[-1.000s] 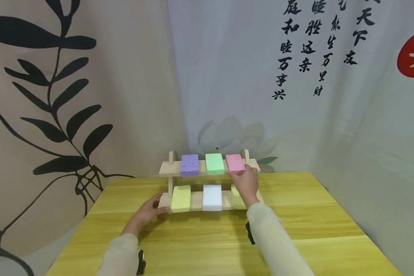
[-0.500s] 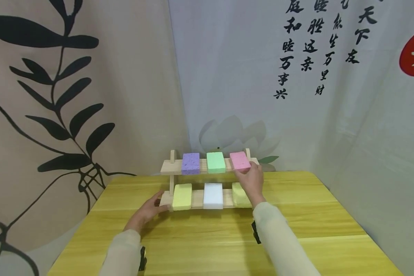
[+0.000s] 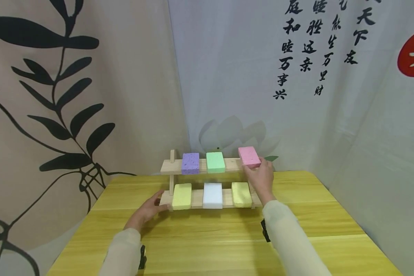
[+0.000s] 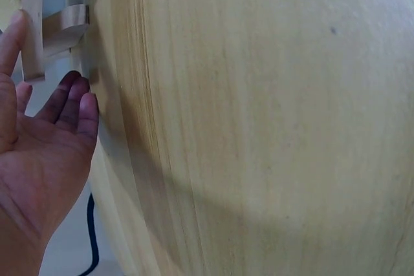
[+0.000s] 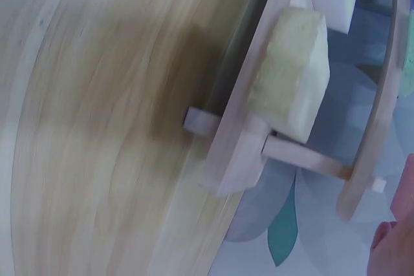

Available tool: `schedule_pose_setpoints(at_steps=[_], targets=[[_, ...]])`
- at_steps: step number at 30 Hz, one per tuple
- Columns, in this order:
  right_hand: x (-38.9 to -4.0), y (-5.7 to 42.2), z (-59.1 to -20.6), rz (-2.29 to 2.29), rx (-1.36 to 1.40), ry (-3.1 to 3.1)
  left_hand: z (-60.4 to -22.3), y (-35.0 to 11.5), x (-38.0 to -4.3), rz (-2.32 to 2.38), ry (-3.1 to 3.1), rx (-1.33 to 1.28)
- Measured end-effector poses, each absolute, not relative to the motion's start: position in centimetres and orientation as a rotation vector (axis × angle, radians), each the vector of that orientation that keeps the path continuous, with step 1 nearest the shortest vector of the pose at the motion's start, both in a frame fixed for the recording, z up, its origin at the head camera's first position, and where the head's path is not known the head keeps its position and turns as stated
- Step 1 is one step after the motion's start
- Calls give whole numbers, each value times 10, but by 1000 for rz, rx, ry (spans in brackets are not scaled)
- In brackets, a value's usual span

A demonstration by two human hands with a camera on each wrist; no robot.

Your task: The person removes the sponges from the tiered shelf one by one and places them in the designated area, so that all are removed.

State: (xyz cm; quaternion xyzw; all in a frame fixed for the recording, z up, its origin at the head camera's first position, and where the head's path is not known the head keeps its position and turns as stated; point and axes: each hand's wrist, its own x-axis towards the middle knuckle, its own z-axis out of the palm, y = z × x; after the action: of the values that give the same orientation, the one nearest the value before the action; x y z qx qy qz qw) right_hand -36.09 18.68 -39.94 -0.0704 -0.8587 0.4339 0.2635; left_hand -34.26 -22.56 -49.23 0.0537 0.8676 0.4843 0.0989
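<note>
A pink sponge [image 3: 249,157] is pinched between thumb and fingers of my right hand [image 3: 262,177], tilted at the right end of the upper shelf. Whether it touches the wood cannot be told. My left hand [image 3: 147,211] holds the left end of the lower shelf of a two-tier wooden rack [image 3: 197,199], thumb at the front; its other fingers [image 4: 87,114] extend past the shelf end. On the upper shelf lie a purple sponge [image 3: 190,163] and a green sponge [image 3: 215,162]. Below are a yellow sponge [image 3: 182,196], a white sponge [image 3: 212,196] and another yellow sponge [image 3: 241,194].
The rack stands near the back of a wood-grain table [image 3: 207,241]. Right behind it hangs a printed cloth backdrop [image 3: 227,76] with leaves and writing. In the left wrist view, a dark cord [image 4: 92,237] hangs beyond the table's edge.
My right hand has shifted the pink sponge rightward and slightly up from its spot beside the green one, uncovering the right yellow sponge. My left hand has stayed on the rack.
</note>
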Motion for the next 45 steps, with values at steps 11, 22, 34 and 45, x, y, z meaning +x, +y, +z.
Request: schedule_pose_setpoints(at_steps=[11, 22, 34, 45], targets=[[-356, 218, -393, 1161, -244, -2285, -491, -227, -341, 1432, 2572, 140], [-350, 266, -423, 1151, -331, -2266, -492, -224, -340, 1405, 2581, 148], [-345, 284, -459, 1239, -329, -2310, -490, -226, -338, 1400, 2606, 124], [-333, 284, -493, 1302, -389, -2371, -490, -224, -339, 1400, 2600, 138]])
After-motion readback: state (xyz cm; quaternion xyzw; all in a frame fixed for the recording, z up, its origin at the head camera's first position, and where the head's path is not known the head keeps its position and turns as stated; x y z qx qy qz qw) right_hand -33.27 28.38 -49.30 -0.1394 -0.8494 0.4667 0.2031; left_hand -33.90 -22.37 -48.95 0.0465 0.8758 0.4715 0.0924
